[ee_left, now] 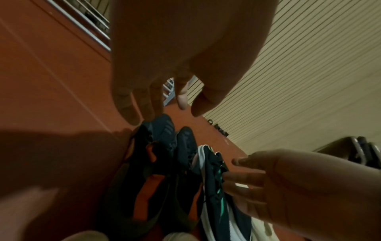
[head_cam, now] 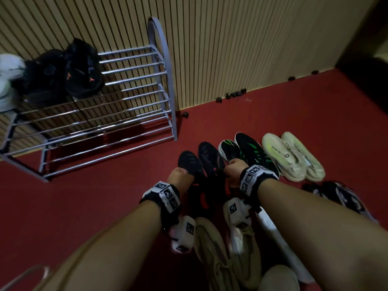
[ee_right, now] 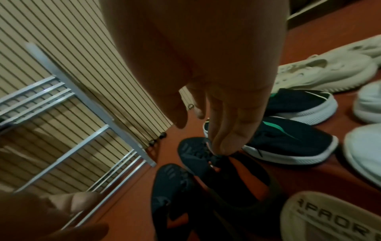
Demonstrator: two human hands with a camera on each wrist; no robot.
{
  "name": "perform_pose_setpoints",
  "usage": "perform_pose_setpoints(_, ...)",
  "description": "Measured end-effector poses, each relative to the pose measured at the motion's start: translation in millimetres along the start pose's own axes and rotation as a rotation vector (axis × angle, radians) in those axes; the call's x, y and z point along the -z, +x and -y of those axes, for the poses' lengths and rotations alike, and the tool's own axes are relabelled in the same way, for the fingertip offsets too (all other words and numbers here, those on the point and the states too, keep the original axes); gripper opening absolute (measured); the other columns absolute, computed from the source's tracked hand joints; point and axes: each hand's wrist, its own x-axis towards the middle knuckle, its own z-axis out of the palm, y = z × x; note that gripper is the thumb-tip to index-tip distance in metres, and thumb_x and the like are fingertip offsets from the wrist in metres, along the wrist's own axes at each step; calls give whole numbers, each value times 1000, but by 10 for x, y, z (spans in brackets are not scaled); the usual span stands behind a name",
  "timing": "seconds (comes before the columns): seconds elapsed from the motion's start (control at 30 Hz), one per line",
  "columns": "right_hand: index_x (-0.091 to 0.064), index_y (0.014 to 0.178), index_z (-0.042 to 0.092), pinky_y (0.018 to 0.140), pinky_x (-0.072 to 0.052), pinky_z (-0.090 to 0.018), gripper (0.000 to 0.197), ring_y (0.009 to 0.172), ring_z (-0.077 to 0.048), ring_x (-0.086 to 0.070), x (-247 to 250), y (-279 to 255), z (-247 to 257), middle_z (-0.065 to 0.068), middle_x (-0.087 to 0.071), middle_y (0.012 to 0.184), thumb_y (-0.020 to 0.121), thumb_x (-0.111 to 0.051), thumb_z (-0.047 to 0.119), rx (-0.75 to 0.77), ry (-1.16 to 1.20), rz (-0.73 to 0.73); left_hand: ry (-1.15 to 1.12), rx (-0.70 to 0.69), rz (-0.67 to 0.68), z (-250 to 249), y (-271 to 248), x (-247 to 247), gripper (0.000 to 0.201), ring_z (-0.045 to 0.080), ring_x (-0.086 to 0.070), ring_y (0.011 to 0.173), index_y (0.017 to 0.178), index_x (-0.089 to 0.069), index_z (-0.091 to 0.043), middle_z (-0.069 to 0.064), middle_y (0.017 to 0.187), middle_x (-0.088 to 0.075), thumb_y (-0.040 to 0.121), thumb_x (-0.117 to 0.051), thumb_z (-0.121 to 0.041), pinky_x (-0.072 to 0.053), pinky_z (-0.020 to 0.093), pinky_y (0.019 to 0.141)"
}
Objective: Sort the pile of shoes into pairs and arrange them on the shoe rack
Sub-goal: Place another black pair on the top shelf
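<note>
A pair of black shoes with orange-red linings [head_cam: 210, 156] [ee_left: 185, 143] [ee_right: 193, 151] lies side by side on the red floor. My left hand [head_cam: 178, 177] [ee_left: 148, 97] hangs over the toe of the left shoe [head_cam: 188, 162] with relaxed, straight fingers and holds nothing. My right hand [head_cam: 233, 166] [ee_right: 216, 130] points down, its fingertips [ee_right: 220, 150] touching the right shoe's tongue, the thumb held apart. The metal shoe rack [head_cam: 130, 79] stands to the left against the slatted wall.
On the rack's top shelf sit black shoes with orange marks [head_cam: 81, 68] and a white shoe [head_cam: 8, 80]. Black-and-green shoes [head_cam: 256, 154] [ee_right: 288, 138], cream foam shoes [head_cam: 283, 158], beige shoes [head_cam: 212, 244] and black-and-white shoes [head_cam: 344, 198] lie on the floor around my hands.
</note>
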Motion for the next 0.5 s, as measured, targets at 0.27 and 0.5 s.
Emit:
perform_pose_setpoints(0.27, -42, 69, 23, 53, -47, -22, 28, 62, -11, -51, -112, 276, -278, 2, -48, 75, 90, -55, 9, -81, -95, 60, 32, 167, 114, 360, 302, -231, 25, 29, -61, 76, 100, -66, 11, 27, 91, -67, 81, -64, -5, -48, 35, 63)
perform_pose_setpoints(0.5, -38, 68, 25, 64, -42, -21, 32, 62, -6, -42, -176, 491, -446, 5, -44, 74, 86, -60, 10, -128, -178, 78, 36, 330, 134, 519, 369, -333, 33, 25, -58, 85, 112, -65, 4, 19, 95, -62, 83, -61, -13, -55, 47, 90)
